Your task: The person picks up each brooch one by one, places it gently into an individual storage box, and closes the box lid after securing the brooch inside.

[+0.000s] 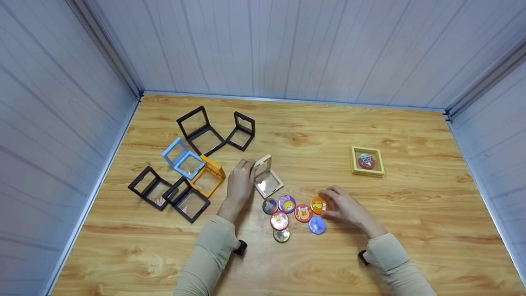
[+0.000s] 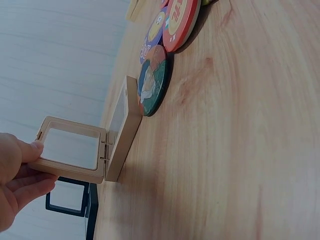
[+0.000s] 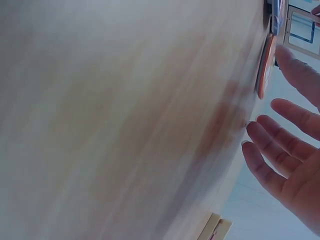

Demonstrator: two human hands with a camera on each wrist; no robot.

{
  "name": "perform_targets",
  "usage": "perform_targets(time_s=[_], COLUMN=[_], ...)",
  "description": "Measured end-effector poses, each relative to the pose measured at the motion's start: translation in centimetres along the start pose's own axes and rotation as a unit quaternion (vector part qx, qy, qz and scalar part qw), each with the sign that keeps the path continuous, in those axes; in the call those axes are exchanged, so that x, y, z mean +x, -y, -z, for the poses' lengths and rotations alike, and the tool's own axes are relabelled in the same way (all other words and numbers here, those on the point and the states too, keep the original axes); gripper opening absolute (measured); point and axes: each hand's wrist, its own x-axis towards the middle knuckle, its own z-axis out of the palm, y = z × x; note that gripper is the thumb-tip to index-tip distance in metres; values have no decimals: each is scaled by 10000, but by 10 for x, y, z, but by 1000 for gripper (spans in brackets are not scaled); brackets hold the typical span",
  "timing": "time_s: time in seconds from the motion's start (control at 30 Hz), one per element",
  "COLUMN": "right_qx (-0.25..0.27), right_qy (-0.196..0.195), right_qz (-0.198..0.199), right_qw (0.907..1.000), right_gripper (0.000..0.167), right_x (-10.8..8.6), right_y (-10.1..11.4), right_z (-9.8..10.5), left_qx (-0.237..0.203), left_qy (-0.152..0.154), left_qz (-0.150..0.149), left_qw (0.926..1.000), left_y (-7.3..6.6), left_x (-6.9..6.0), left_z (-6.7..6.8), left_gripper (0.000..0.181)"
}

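Note:
In the head view my left hand pinches the raised lid of a small beige display case at its outer edge. The left wrist view shows the thumb and fingers on either side of that lid, while the hinged base rests on the table. An orange button badge lies beside my right hand, whose fingers are spread and slightly bent. In the right wrist view a gap shows between the fingers and the badge. Several more round badges lie around it, among them a red one and a blue-violet one.
Open display cases stand at the left: several black ones, a blue one and an orange one. At the right sits a closed yellow case with a badge inside. Panel walls enclose the wooden table.

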Motion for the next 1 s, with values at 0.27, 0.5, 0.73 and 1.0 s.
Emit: perform_targets(time_s=[0.27, 0.5, 0.73, 1.0], right_qx=[-341, -543, -511, -288], right_qy=[79, 124, 168, 324], right_qz=[146, 204, 341, 178], right_qw=[9993, 9982, 9980, 9989], right_gripper=[54, 48, 46, 45], right_x=[4, 7, 8, 12], right_y=[4, 6, 6, 9], right_z=[-4, -4, -4, -3], left_qx=[60, 62, 52, 45], left_qy=[-20, -39, 5, 19], left_qz=[-2, 9, 35, 33], left_qw=[10000, 10000, 10000, 10000], left_y=[0, -1, 0, 0], left_x=[0, -1, -1, -1], left_z=[0, 0, 0, 0], left_gripper=[15, 14, 15, 15])
